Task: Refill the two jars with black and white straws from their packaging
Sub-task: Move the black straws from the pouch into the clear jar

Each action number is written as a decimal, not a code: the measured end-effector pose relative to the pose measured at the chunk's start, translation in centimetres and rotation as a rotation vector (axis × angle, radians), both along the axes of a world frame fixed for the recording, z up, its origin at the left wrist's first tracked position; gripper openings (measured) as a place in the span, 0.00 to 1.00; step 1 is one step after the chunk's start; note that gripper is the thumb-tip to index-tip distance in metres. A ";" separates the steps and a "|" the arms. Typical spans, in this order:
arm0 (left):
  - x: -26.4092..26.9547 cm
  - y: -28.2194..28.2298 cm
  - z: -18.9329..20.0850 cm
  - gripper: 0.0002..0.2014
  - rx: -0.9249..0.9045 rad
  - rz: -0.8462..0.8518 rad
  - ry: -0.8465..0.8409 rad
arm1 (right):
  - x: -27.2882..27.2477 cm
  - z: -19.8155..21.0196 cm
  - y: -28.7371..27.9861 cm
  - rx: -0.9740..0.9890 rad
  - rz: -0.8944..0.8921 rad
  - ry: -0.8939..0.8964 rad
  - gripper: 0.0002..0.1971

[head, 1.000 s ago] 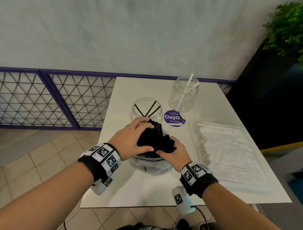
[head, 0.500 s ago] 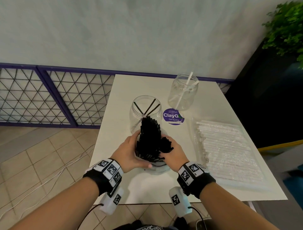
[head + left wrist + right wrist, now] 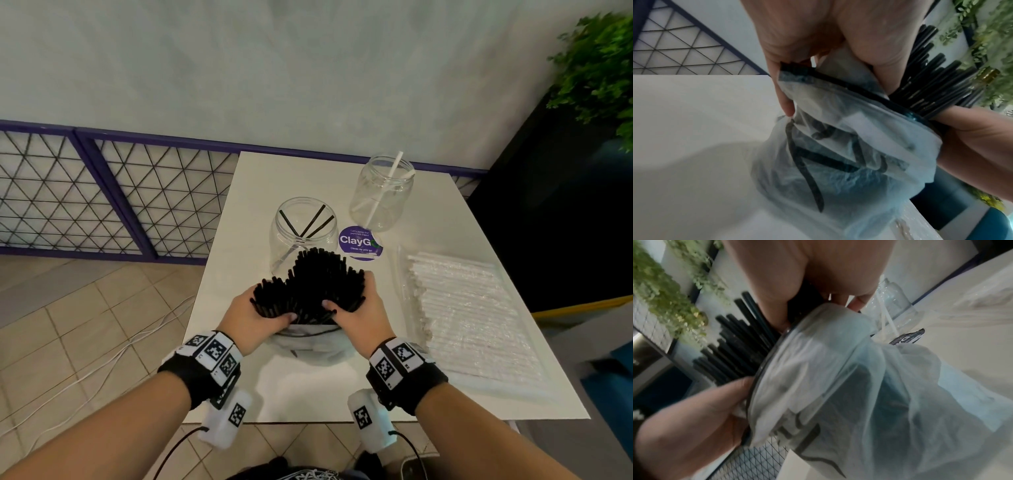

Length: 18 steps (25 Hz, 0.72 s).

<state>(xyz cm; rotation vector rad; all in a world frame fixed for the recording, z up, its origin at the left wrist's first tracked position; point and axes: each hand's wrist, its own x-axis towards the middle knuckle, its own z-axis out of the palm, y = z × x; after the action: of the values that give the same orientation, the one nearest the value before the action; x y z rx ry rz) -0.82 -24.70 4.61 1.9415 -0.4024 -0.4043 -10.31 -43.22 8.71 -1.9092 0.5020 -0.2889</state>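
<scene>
A thick bundle of black straws (image 3: 315, 281) stands upright out of a translucent plastic bag (image 3: 308, 346) on the white table (image 3: 239, 394). My left hand (image 3: 255, 313) grips the bundle's left side at the bag's mouth, and my right hand (image 3: 358, 313) grips its right side. From the left wrist, the bag (image 3: 838, 162) hangs crumpled below my fingers, with the black straws (image 3: 937, 81) fanning out above. Behind stands a clear jar (image 3: 305, 233) holding three black straws. Farther back right, a second jar (image 3: 383, 192) holds two white straws.
A flat pack of white straws (image 3: 469, 308) lies along the table's right side. A purple round sticker (image 3: 359, 241) sits between the jars. A wire fence (image 3: 102, 192) runs left of the table, with cables on the tiled floor. A plant (image 3: 599, 75) is at far right.
My left hand has come off the top of the straws and slid down to the bag's mouth. The bag has been pushed down, so more of the bundle stands exposed and fans out.
</scene>
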 end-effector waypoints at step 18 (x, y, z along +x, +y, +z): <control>3.6 1.5 -0.9 0.21 -0.014 -0.024 0.055 | 1.3 12.6 -3.7 0.392 -0.008 -0.452 0.15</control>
<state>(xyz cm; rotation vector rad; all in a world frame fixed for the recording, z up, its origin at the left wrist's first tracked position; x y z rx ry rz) 2.74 -23.24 3.75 1.9089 -0.3928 -0.4683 -8.99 -46.96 21.29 -1.4052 0.2389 -0.5674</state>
